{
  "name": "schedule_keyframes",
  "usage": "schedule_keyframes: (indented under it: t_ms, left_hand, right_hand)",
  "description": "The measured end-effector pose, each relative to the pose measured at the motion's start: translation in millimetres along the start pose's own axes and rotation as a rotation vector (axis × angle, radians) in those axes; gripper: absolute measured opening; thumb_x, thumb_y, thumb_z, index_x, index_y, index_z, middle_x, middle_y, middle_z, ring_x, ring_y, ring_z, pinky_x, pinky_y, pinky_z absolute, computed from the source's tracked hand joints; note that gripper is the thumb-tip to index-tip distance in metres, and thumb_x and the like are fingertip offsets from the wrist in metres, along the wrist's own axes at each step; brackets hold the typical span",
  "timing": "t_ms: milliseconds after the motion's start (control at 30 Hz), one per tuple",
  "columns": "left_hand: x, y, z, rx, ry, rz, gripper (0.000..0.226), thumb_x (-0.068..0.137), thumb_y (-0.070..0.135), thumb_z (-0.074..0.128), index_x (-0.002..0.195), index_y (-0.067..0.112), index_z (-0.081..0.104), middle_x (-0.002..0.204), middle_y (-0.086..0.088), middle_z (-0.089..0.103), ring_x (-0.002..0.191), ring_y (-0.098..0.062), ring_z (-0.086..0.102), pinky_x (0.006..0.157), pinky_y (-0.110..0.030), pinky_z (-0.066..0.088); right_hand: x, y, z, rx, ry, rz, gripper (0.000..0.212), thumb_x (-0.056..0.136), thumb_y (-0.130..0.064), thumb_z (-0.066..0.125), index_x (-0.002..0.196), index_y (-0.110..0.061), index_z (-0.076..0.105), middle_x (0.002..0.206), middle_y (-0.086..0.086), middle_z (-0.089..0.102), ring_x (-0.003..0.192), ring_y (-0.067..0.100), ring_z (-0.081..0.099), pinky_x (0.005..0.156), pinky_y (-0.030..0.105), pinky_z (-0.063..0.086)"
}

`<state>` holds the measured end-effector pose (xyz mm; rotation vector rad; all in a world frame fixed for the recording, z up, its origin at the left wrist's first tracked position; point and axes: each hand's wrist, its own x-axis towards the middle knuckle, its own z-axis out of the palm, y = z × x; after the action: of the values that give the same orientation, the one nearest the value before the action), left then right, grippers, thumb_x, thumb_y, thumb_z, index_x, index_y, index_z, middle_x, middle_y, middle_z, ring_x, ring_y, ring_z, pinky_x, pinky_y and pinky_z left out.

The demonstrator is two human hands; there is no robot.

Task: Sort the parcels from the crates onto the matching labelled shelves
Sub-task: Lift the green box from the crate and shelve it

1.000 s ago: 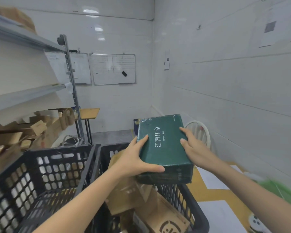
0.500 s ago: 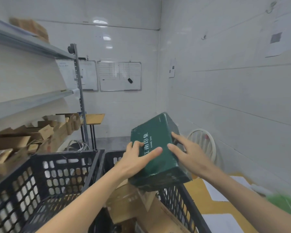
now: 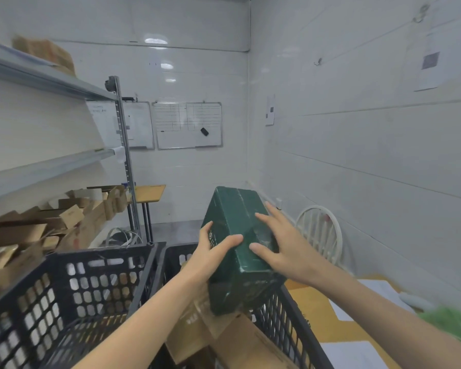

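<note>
We hold the parcel point(image 3: 234, 222) tilted above the right crate point(image 3: 290, 318): left hand point(image 3: 213, 253) grips its left edge, thumb on top; right hand point(image 3: 285, 249) presses flat, fingers spread, on its right side

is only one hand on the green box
No, the left hand grips the green box at its left edge and the right hand presses flat on its right face.

The parcel point(image 3: 237, 230) is dark green with pale lettering. The crates point(image 3: 91, 255) are black, pierced in a grid of holes. The boxes point(image 3: 237, 344) are brown card. The shelves point(image 3: 45, 169) are grey, the whiteboard point(image 3: 188, 125) white with ruled lines, the floor point(image 3: 317, 310) yellow with white patches.
</note>
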<state>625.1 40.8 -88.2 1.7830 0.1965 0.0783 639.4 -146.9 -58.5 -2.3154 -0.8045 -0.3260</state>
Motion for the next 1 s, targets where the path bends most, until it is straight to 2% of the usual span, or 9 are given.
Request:
schedule_keyframes:
  t_ms: [100, 233, 300, 400, 500, 600, 633, 800, 1000]
  left_hand:
    - [2, -1, -1, -0.098, 0.013, 0.065, 0.073, 0.089, 0.044, 0.066, 0.142, 0.056, 0.018, 0.129, 0.003, 0.055, 0.107, -0.011, 0.06, 0.089, -0.052, 0.056]
    - [-3, -7, 0, -0.11, -0.033, 0.166, 0.056, 0.102, 0.009, 0.048, 0.14, 0.046, 0.029, 0.111, 0.011, 0.056, 0.083, 0.002, 0.064, 0.059, -0.027, 0.058]
    - [-6, -10, 4, -0.044, -0.062, 0.157, 0.048, 0.103, 0.014, 0.045, 0.143, 0.039, 0.034, 0.126, 0.005, 0.053, 0.094, 0.0, 0.059, 0.061, -0.02, 0.056]
    - [-9, -9, 5, -0.005, -0.013, 0.162, 0.043, 0.106, 0.02, 0.037, 0.147, 0.033, 0.036, 0.135, 0.005, 0.052, 0.102, 0.0, 0.055, 0.093, -0.034, 0.055]
    - [-4, -10, -6, -0.039, 0.085, 0.132, 0.046, 0.106, 0.025, 0.036, 0.151, 0.032, 0.029, 0.149, 0.003, 0.043, 0.122, -0.015, 0.051, 0.104, -0.046, 0.046]
    - [-4, -15, -14, 0.093, 0.111, 0.157, 0.046, 0.103, 0.043, 0.035, 0.148, 0.034, 0.035, 0.153, 0.007, 0.038, 0.138, -0.018, 0.04, 0.114, -0.046, 0.035]
    - [-7, -18, -13, 0.181, 0.096, 0.158, 0.048, 0.102, 0.047, 0.037, 0.147, 0.032, 0.038, 0.153, 0.007, 0.038, 0.138, -0.016, 0.038, 0.115, -0.042, 0.032]
    - [-15, -27, -13, 0.312, 0.103, 0.176, 0.068, 0.09, 0.06, 0.05, 0.148, 0.027, 0.036, 0.151, 0.002, 0.038, 0.134, -0.017, 0.042, 0.11, -0.038, 0.037]
    - [-10, -12, -16, 0.295, 0.007, 0.125, 0.117, 0.054, 0.089, 0.059, 0.15, 0.03, 0.027, 0.148, 0.004, 0.042, 0.127, -0.019, 0.05, 0.107, -0.044, 0.044]
  right_hand:
    - [-3, 8, 0, 0.063, 0.09, 0.112, 0.089, 0.076, -0.057, 0.07, 0.148, -0.02, 0.032, 0.161, -0.011, 0.001, 0.147, 0.008, 0.011, 0.118, 0.032, 0.022]
    - [-10, 16, 8, -0.009, 0.001, 0.263, 0.102, 0.071, -0.07, 0.065, 0.15, -0.018, 0.028, 0.159, -0.003, 0.016, 0.144, 0.014, 0.018, 0.116, 0.035, 0.022]
    - [-12, 16, 8, 0.033, 0.009, 0.238, 0.091, 0.078, -0.062, 0.066, 0.15, -0.021, 0.028, 0.157, -0.006, 0.021, 0.143, 0.012, 0.022, 0.113, 0.028, 0.025]
    - [-11, 11, 5, 0.125, 0.04, 0.182, 0.079, 0.081, -0.048, 0.07, 0.146, -0.026, 0.031, 0.148, -0.011, 0.035, 0.138, 0.009, 0.032, 0.106, 0.014, 0.031]
    - [-12, 7, 11, 0.215, 0.015, 0.19, 0.08, 0.076, -0.05, 0.074, 0.142, -0.03, 0.035, 0.159, -0.01, 0.014, 0.145, 0.011, 0.022, 0.115, 0.039, 0.032]
    - [-13, 1, 26, 0.215, -0.08, 0.157, 0.081, 0.076, -0.051, 0.074, 0.144, -0.024, 0.039, 0.155, -0.02, 0.006, 0.138, 0.0, 0.026, 0.1, 0.006, 0.032]
    - [-12, -1, 31, 0.225, -0.107, 0.147, 0.082, 0.077, -0.051, 0.074, 0.146, -0.024, 0.038, 0.155, -0.021, 0.008, 0.136, -0.003, 0.026, 0.097, 0.002, 0.028]
    - [-8, -4, 39, 0.203, -0.205, 0.126, 0.084, 0.073, -0.077, 0.051, 0.147, -0.046, 0.028, 0.155, -0.019, 0.022, 0.139, -0.002, 0.021, 0.114, 0.03, 0.02]
    - [-8, 0, 43, 0.192, -0.273, 0.074, 0.073, 0.08, -0.066, 0.056, 0.143, -0.048, 0.023, 0.145, -0.032, 0.023, 0.115, -0.029, 0.024, 0.095, 0.004, 0.023]
